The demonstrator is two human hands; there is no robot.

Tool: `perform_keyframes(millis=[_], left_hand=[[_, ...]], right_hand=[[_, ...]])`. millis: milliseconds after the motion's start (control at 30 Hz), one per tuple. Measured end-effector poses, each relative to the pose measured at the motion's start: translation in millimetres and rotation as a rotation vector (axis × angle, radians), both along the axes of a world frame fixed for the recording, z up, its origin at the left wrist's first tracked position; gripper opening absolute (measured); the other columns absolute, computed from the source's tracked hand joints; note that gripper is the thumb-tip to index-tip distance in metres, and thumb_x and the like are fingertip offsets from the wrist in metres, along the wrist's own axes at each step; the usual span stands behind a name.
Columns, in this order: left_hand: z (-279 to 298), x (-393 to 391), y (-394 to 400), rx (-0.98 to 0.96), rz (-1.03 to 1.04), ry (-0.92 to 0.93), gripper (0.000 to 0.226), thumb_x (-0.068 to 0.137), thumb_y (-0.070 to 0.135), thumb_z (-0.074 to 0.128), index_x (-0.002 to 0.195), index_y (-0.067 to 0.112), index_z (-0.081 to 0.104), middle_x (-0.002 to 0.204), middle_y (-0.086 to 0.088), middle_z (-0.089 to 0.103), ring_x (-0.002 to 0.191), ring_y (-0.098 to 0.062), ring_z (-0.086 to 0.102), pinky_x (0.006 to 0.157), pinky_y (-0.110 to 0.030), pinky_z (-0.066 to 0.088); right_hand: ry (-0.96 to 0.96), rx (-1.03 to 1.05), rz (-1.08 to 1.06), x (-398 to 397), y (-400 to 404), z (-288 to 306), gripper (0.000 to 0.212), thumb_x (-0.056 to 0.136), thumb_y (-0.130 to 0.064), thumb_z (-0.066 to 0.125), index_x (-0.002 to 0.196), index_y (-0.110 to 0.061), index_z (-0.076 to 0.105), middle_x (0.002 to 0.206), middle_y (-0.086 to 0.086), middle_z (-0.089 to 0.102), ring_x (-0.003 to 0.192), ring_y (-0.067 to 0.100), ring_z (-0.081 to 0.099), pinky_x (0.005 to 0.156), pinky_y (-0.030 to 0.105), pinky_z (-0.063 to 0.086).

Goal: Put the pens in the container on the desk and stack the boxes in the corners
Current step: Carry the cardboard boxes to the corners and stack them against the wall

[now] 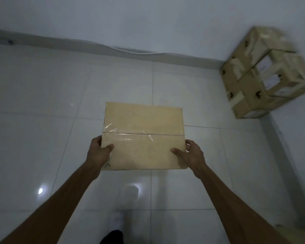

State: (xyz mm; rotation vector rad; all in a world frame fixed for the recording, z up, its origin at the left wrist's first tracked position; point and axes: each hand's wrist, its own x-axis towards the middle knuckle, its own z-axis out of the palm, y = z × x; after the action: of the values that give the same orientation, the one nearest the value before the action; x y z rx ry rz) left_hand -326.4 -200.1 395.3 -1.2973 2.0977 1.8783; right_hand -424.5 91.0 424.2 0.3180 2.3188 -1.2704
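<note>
Cardboard box (143, 136) is up off the tiled floor (42, 103); my left hand (99, 152) and right hand (192, 154) clamp its near corners. Stacked boxes (261, 74) sit in the corner.

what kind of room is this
Probably a bare indoor room, perhaps storage: glossy white tiled floor, plain white walls meeting in a corner, and taped brown cardboard boxes stacked there. Both hands carry another flat cardboard box.
</note>
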Motion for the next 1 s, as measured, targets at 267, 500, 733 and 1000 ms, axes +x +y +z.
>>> perform_keyframes(millis=[267, 500, 733, 1000], left_hand=[[40.2, -210.2, 46.5, -0.036, -0.288, 0.003, 0.052, 0.092, 0.015, 0.063, 0.14, 0.01, 0.045, 0.13, -0.002, 0.055, 0.114, -0.027, 0.054, 0.087, -0.036, 0.044], [103.2, -386.0, 117.3, -0.072, -0.508, 0.025, 0.052, 0.092, 0.014, 0.064, 0.141, 0.01, 0.045, 0.136, -0.009, 0.055, 0.104, -0.023, 0.053, 0.084, -0.035, 0.044], [180.1, -562.9, 229.4, -0.069, -0.618, 0.079, 0.053, 0.092, 0.014, 0.064, 0.141, 0.008, 0.044, 0.138, -0.012, 0.054, 0.103, -0.023, 0.054, 0.083, -0.037, 0.047], [224.1, -749.6, 337.9, -0.03, -0.696, 0.102, 0.051, 0.091, 0.009, 0.061, 0.14, 0.007, 0.045, 0.129, -0.007, 0.055, 0.104, -0.026, 0.052, 0.082, -0.04, 0.045]], right_hand=[[0.012, -0.031, -0.268, -120.9, 64.3, 28.4, 0.076, 0.066, -0.039, 0.087, 0.134, -0.03, 0.055, 0.125, 0.0, 0.067, 0.113, 0.021, 0.063, 0.094, 0.048, 0.053], [0.059, -0.033, -0.432, -230.7, 131.8, 78.7, 0.07, 0.071, -0.034, 0.085, 0.135, -0.03, 0.056, 0.121, 0.0, 0.067, 0.107, 0.017, 0.061, 0.095, 0.046, 0.052], [0.09, -0.01, -0.506, -379.4, 243.5, 143.3, 0.077, 0.07, -0.044, 0.083, 0.139, -0.03, 0.053, 0.128, 0.001, 0.065, 0.116, 0.02, 0.061, 0.095, 0.046, 0.052], [0.151, 0.015, -0.598, -529.3, 338.9, 195.0, 0.07, 0.072, -0.042, 0.082, 0.136, -0.031, 0.056, 0.126, -0.003, 0.065, 0.114, 0.021, 0.062, 0.092, 0.043, 0.054]])
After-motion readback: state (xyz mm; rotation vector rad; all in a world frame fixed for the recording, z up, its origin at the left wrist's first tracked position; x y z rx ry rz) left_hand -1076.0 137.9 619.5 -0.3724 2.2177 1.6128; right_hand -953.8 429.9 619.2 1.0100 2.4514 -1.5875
